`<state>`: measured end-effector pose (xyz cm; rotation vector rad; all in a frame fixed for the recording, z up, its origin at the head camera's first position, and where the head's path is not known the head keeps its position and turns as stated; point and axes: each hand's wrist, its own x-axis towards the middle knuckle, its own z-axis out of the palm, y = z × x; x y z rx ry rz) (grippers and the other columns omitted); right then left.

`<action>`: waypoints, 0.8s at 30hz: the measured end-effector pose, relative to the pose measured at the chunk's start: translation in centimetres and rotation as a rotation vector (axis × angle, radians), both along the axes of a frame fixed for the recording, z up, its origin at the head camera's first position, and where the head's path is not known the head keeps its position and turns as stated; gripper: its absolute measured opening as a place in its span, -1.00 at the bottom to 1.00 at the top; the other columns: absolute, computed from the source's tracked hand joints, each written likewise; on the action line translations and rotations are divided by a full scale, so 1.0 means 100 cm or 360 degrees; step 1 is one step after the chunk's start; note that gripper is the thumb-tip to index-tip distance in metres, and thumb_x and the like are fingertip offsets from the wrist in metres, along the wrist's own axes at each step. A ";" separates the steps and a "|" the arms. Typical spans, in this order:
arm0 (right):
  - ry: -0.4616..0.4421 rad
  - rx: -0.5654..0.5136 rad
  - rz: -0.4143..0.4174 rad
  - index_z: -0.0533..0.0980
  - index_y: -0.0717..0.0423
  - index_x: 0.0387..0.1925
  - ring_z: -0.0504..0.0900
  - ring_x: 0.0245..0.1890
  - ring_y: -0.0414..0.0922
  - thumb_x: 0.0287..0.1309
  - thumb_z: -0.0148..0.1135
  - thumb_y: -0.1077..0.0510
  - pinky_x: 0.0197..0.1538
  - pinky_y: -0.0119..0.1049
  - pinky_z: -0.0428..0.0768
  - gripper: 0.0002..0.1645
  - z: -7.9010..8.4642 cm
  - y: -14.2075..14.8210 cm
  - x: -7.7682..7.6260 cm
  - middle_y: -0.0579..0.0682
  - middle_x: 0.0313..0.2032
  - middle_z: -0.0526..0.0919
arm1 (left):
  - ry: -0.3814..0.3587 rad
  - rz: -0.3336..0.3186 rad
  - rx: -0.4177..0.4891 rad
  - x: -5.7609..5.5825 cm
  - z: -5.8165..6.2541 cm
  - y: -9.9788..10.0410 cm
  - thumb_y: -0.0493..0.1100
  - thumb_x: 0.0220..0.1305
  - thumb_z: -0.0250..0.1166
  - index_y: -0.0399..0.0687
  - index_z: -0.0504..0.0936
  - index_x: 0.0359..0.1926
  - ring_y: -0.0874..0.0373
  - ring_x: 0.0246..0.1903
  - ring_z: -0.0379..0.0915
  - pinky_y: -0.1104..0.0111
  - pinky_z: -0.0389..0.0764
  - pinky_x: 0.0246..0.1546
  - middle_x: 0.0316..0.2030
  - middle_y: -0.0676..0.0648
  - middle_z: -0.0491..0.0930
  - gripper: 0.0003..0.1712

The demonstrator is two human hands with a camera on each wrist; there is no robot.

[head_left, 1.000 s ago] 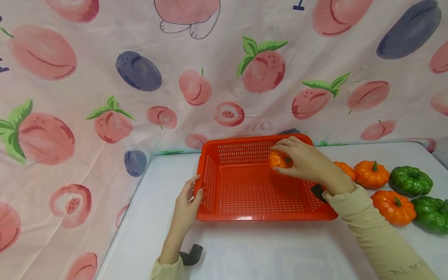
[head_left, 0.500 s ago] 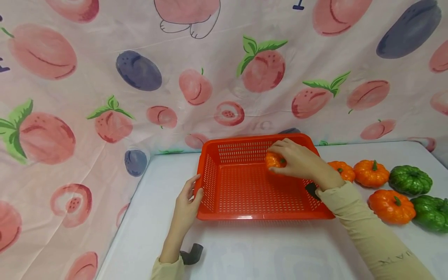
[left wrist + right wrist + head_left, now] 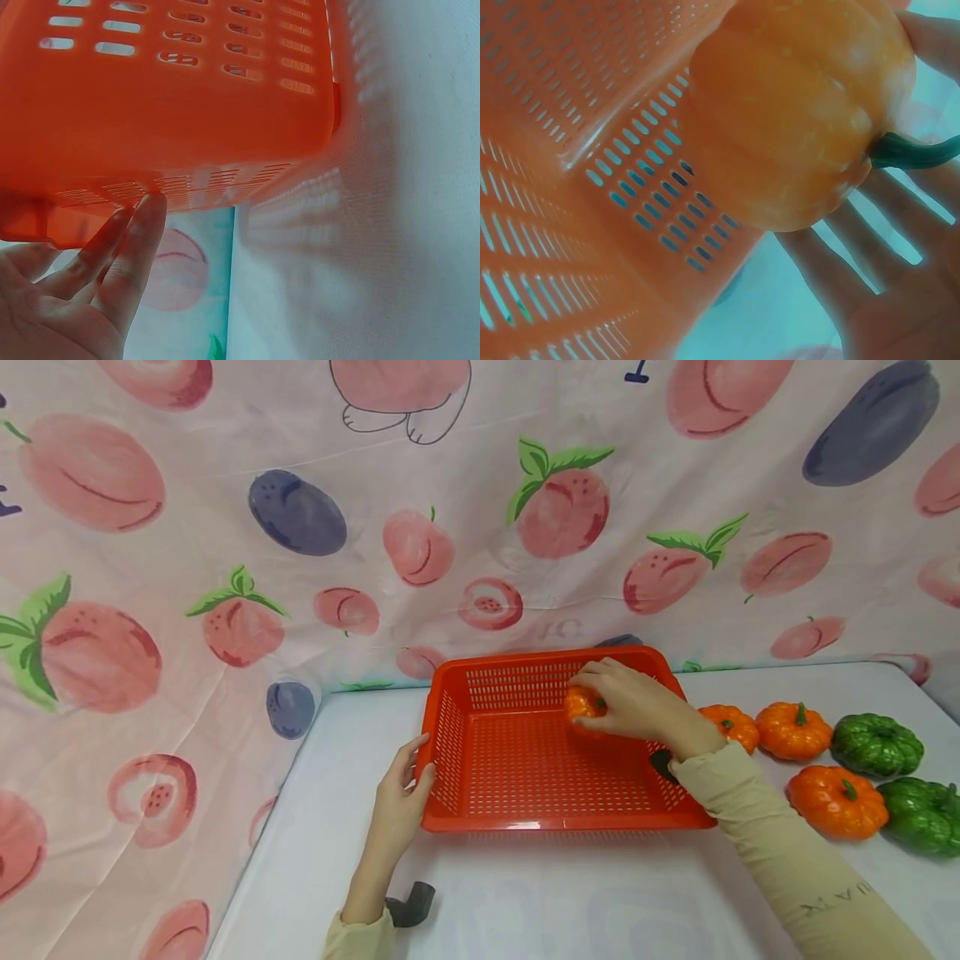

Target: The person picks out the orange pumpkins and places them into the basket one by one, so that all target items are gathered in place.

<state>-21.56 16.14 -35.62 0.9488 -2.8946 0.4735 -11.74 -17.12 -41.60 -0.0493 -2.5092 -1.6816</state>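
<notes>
My right hand [image 3: 630, 700] grips a small orange pumpkin [image 3: 577, 706] with a green stem [image 3: 911, 152], inside the back right part of the red plastic basket [image 3: 525, 824]. Fingers and thumb lie around the pumpkin's sides; in the right wrist view the perforated basket floor shows behind it. At the basket's left side, my left hand [image 3: 401, 802] rests its nearly straight fingers [image 3: 139, 247] against the outer wall, just below the rim. No other pumpkin shows inside the basket.
Right of the basket on the white table [image 3: 345, 743] are more orange pumpkins [image 3: 836, 802] and green pumpkins [image 3: 877, 746], close together. One orange pumpkin [image 3: 731, 727] is partly behind the right forearm. A fruit-print cloth [image 3: 570, 593] hangs behind the table.
My right hand has moved slightly left with the pumpkin, deeper over the basket, uncovering more of the orange pumpkin behind the forearm. The left hand and basket have stayed in place.
</notes>
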 end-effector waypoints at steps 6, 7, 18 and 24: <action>-0.0038 0.0008 0.0005 0.58 0.23 0.07 0.51 0.03 0.05 0.05 0.48 -0.05 0.11 -0.01 0.58 -0.38 -0.003 -0.002 -0.005 0.12 0.02 0.62 | 0.0013 -0.0009 -0.0023 -0.001 -0.001 0.000 -0.25 0.45 0.15 0.00 0.37 0.39 -0.09 0.17 0.52 0.03 0.61 0.08 0.27 -0.20 0.48 -0.47; -0.0047 0.0014 0.0003 0.58 0.23 0.08 0.51 0.02 0.05 0.05 0.48 -0.05 0.11 -0.01 0.58 -0.37 -0.003 -0.002 -0.007 0.12 0.02 0.61 | 0.0012 -0.0009 -0.0026 -0.001 -0.001 0.000 -0.25 0.45 0.15 0.00 0.37 0.39 -0.09 0.17 0.52 0.03 0.61 0.08 0.27 -0.20 0.48 -0.47; -0.0171 0.0089 -0.0021 0.54 0.24 0.15 0.47 0.17 0.16 0.11 0.43 -0.07 0.24 0.20 0.45 -0.34 -0.009 -0.006 -0.015 0.21 0.16 0.54 | 0.0013 -0.0016 -0.0015 0.000 0.001 0.000 -0.24 0.45 0.16 -0.01 0.37 0.39 -0.09 0.17 0.52 0.04 0.61 0.08 0.27 -0.20 0.48 -0.47; -0.0232 0.0108 0.0008 0.52 0.27 0.18 0.43 0.26 0.25 0.15 0.40 -0.07 0.26 0.25 0.41 -0.33 -0.015 -0.007 -0.020 0.29 0.23 0.49 | 0.0012 -0.0021 -0.0012 0.000 0.001 0.000 -0.23 0.45 0.16 -0.01 0.36 0.40 -0.10 0.17 0.52 0.03 0.61 0.08 0.28 -0.20 0.47 -0.47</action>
